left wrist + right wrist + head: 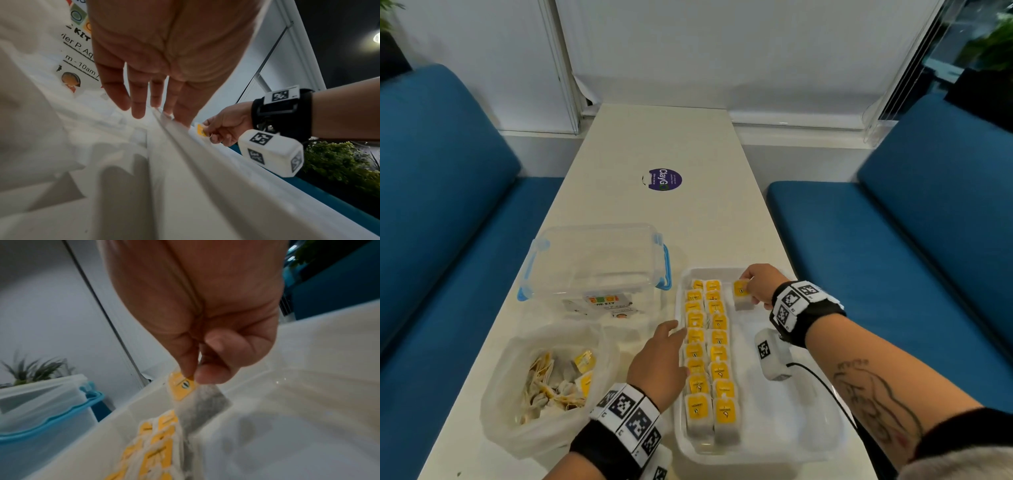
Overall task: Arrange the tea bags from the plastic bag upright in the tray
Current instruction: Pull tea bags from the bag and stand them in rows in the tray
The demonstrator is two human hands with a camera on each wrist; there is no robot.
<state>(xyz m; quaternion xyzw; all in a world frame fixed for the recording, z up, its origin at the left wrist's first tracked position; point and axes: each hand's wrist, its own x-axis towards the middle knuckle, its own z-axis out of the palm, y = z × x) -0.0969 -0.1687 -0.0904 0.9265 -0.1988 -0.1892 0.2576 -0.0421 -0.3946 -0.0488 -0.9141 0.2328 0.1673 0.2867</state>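
Counter (pixel 654 144): white, long, between two blue benches (pixel 441 205); a round purple sticker (pixel 665 179) lies at its middle.

Tray (pixel 784 442): white, shallow, at our near right. We count two rows of tea bags (pixel 709 356) along its left side, standing upright with yellow tags up, packed one behind another from near end to far end. The right part of the tray floor is bare.

Right hand (pixel 760 286): at the tray's far end, just right of the two rows. Its thumb and forefinger (pixel 186 363) pinch the yellow tag of one tea bag (pixel 741 294), the other fingers curled. The bag hangs upright below the tag; we cannot tell whether its lower edge touches the tray floor.

Left hand (pixel 659 359): over the tray's left rim, palm down. Its fingers (pixel 139 104) are straight, slightly spread, holding nothing; their tips lie at the rim beside the left row, and we cannot tell whether they touch the bags.

Plastic bag (pixel 544 387): translucent, open-mouthed, at our near left, just left of the left hand. Loose tea bags lie heaped inside.

Box (pixel 592 263): clear, with blue latches and a printed label on its near wall, behind the plastic bag and left of the tray.

Both wrists: black bands with square-patterned markers.
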